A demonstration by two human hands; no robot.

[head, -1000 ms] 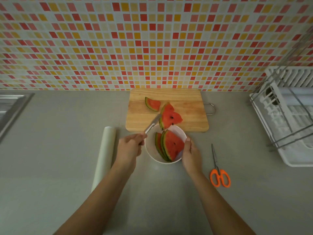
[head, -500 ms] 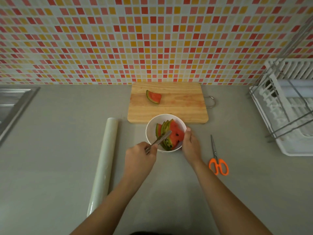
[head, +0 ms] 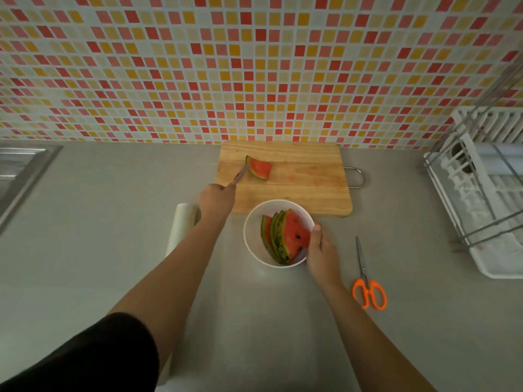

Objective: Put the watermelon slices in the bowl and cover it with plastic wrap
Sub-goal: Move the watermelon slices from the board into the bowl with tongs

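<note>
Several watermelon slices (head: 285,239) stand in the white bowl (head: 252,236) on the worktop (head: 113,222); one slice (head: 259,167) lies on the cutting board (head: 297,179). The left hand (head: 216,200) grips what looks like tongs (head: 240,174) touching it; the right hand (head: 321,250) clasps the bowl's rim.

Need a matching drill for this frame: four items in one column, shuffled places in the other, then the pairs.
Items:
1. scissors
2. plastic wrap roll
3. lone watermelon slice
4. right hand

Places:
A. on the cutting board
B. gripping the bowl rim
C. counter, right of the bowl
D. counter, left of the bowl

Pairs: 1-C, 2-D, 3-A, 4-B
</note>
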